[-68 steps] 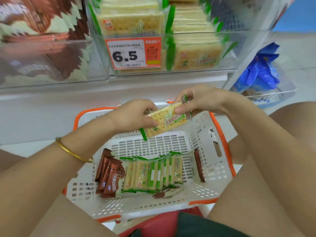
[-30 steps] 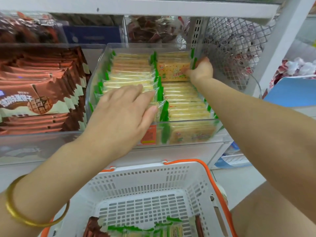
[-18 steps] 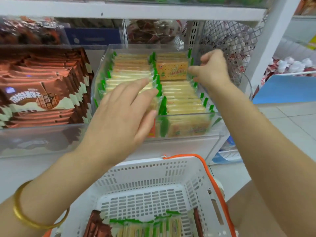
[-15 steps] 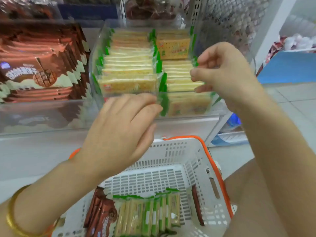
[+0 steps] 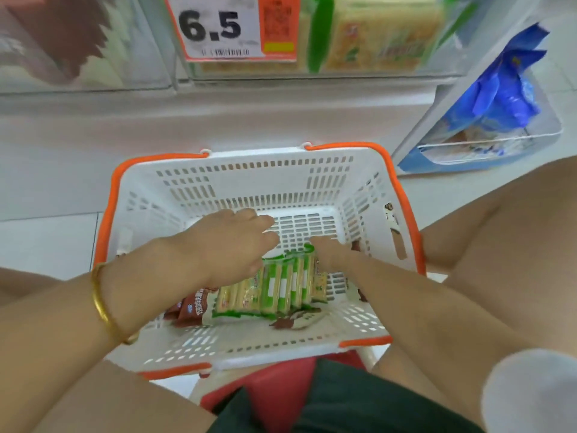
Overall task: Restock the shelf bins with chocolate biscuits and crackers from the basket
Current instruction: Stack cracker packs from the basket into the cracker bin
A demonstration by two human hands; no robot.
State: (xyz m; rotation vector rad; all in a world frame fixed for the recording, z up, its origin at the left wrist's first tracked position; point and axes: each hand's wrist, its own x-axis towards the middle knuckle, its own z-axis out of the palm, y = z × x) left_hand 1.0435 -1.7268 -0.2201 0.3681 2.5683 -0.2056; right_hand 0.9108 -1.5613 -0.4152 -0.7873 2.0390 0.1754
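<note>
**Both hands back down in the basket, next cracker pack coming up**

Head view, the only one. Half a second ago both hands were up in front of the cracker bin with nothing in them. Now they've dropped into the white basket, so that last pack is shelved and a new pick is starting.

The left hand has its fingers stretched out fairly flat and holds nothing; it sits over the left end of the cracker packs. The right hand is at the far right end of the same row, fingertips down on the green pack tops. I can't tell if it's pinching one yet.

The crackers stand on edge between the two hands. The chocolate biscuit packs lie just under the left wrist, beside the gold bangle. The cracker bin and its 6.5 price tag are well beyond both hands.

Plenty left in there, so I'd guess we're midway through.
</note>
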